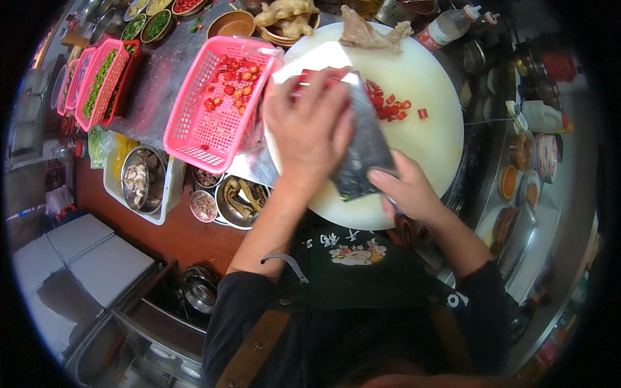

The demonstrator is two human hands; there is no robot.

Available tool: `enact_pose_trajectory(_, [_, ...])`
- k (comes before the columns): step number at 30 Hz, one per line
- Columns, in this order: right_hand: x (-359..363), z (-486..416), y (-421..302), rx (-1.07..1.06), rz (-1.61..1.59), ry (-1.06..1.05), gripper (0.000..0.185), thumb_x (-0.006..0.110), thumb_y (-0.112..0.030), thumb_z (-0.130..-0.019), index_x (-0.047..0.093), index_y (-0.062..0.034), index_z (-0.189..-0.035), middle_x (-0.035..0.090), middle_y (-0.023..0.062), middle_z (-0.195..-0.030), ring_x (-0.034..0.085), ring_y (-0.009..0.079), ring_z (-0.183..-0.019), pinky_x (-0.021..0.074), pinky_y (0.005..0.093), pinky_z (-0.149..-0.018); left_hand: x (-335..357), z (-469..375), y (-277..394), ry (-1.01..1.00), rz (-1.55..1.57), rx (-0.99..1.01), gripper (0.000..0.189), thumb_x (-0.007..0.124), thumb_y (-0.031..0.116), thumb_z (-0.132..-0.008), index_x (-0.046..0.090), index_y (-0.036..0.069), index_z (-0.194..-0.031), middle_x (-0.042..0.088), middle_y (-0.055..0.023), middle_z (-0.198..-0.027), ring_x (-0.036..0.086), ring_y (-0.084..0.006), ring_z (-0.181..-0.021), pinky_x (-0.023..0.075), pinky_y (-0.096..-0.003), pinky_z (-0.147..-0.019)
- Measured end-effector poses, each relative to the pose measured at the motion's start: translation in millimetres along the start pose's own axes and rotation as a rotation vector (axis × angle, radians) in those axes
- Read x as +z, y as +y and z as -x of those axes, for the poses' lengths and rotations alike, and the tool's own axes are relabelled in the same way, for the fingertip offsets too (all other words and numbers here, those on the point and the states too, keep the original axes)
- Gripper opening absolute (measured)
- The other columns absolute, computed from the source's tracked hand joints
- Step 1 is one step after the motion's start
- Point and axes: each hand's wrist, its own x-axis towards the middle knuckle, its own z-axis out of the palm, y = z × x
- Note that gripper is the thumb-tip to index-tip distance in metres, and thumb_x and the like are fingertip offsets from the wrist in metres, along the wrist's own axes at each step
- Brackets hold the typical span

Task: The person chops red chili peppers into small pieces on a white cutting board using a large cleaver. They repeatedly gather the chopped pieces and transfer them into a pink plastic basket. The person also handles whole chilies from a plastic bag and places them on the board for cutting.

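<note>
My right hand (405,186) grips a broad cleaver (364,145) by its handle, the blade held flat over a round white cutting board (432,145). Pieces of cut red chili lie on the blade, partly hidden by my left hand (310,121), which covers them with its fingers spread and blurred. More cut red chili (388,111) lies on the board beside the blade. Left of the board is a pink plastic basket (204,131) with chili pieces (230,89) in it. A piece of cooked meat (371,31) rests at the board's far edge.
Ginger root (288,17) fills a bowl behind the board, beside a brown bowl (230,24). A plastic bottle (446,29) stands at the far right. More pink baskets (104,82) are at the left. Below the counter edge are a white bin (165,203) and metal bowls (242,223).
</note>
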Motion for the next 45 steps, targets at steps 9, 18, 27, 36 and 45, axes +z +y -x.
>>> enact_pose_trajectory(9, [76,-82,-49,0.047,0.123,-0.167,0.024,0.049,-0.012,-0.096,0.047,0.0030,-0.115,0.059,0.0094,-0.069,0.057,0.0157,-0.045,0.0476,0.0293,-0.040,-32,16,-143,-0.102,-0.117,-0.419,0.032,0.065,0.023,-0.089,0.066,0.013,-0.119,0.061,-0.0123,-0.131,0.058,-0.0360,-0.115,0.0426,-0.0463,-0.100])
enact_pose_trajectory(18, [9,9,-36,-0.014,0.421,0.127,0.024,0.055,-0.017,-0.094,0.054,-0.0005,-0.111,0.065,0.0119,-0.072,0.063,0.0215,-0.050,0.0516,0.0323,-0.049,-33,12,-156,-0.240,-0.352,-0.369,0.040,0.059,0.031,-0.094,0.064,0.008,-0.126,0.058,-0.0236,-0.132,0.057,-0.0413,-0.118,0.0451,-0.0467,-0.101])
enact_pose_trajectory(27, [-105,67,61,-0.115,1.006,0.922,0.020,0.056,-0.013,-0.095,0.056,-0.0022,-0.112,0.065,0.0240,-0.082,0.066,0.0411,-0.076,0.0498,0.0461,-0.063,4,-2,-24,-0.291,0.314,-0.079,0.040,0.071,0.020,-0.088,0.063,-0.001,-0.121,0.062,-0.0234,-0.125,0.060,-0.0388,-0.115,0.0465,-0.0429,-0.100])
enact_pose_trajectory(36, [-95,42,61,-0.182,1.209,0.738,0.015,0.047,-0.018,-0.097,0.054,-0.0039,-0.099,0.067,0.0177,-0.077,0.069,0.0351,-0.070,0.0533,0.0464,-0.061,95,-1,5,-0.517,0.361,0.105,0.071,0.074,0.034,-0.083,0.048,-0.002,-0.137,0.050,-0.0291,-0.138,0.046,-0.0438,-0.128,0.0346,-0.0479,-0.110])
enact_pose_trajectory(45, [-129,27,92,-0.012,-0.034,0.586,0.027,0.055,-0.020,-0.097,0.054,0.0008,-0.114,0.060,0.0095,-0.063,0.056,0.0173,-0.044,0.0461,0.0330,-0.043,110,-17,20,-0.527,0.069,0.177,0.098,0.080,0.058,-0.067,0.044,0.014,-0.146,0.040,-0.0216,-0.150,0.030,-0.0457,-0.140,0.0206,-0.0560,-0.114])
